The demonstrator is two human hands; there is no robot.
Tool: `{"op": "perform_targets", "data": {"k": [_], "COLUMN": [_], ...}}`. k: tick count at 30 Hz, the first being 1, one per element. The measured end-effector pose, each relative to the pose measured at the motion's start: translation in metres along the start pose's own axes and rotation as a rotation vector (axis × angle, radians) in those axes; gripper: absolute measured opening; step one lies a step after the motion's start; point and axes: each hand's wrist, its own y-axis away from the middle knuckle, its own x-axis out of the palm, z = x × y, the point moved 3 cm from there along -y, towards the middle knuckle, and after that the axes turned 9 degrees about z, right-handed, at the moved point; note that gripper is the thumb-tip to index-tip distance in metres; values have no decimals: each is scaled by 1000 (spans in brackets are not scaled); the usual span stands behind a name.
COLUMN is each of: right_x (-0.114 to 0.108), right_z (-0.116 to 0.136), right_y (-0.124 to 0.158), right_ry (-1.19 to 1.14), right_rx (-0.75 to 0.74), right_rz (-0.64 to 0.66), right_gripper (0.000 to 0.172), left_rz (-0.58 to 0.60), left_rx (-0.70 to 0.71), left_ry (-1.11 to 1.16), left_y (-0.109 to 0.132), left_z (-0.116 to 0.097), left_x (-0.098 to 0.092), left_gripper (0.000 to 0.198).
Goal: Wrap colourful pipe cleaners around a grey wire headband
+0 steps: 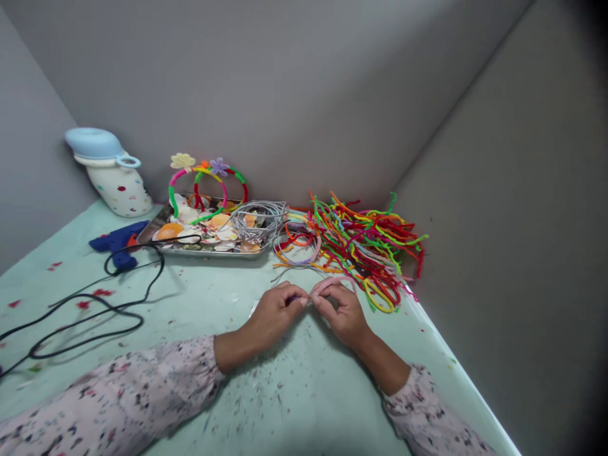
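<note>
Your sleeved forearms lie on the table [199, 304], and your left hand [273, 313] and right hand [342, 311] meet fingertip to fingertip just ahead of them. Both hands are nearly closed: thumb and forefinger of each pinch a pink pipe cleaner [332, 283], whose loop arches over the right hand's knuckles. The step in hand appears to be bending or twisting this stem at the pinch, which calls for a firm hold on both sides of that point. Just beyond the right hand lies a pile of coloured pipe cleaners [365, 244]. Beyond the left hand stands a tray [209, 252] holding a bundle of grey wire [259, 221], with decorated hoops [206, 183] behind. A blue glue gun [118, 244] and its black cable [118, 304] lie well out to the left hand's left.
</note>
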Motion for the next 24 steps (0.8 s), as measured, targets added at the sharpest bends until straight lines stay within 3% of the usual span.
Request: {"op": "perform_targets", "data": {"k": [15,24], "right_x": [-1,-2], "right_z": [9,8], "right_y": [2,1], "right_ry": [118,298], "right_rx": [-170,-244], "right_rz": [73,117], "right_gripper": [19,17], "left_rz": [-54,-64], "left_rx": [-30,-24], "left_ry": [91,155], "left_y": [-1,-1], "left_z": [4,1], "left_x": [-3,-5], "left_gripper": [20,20]}}
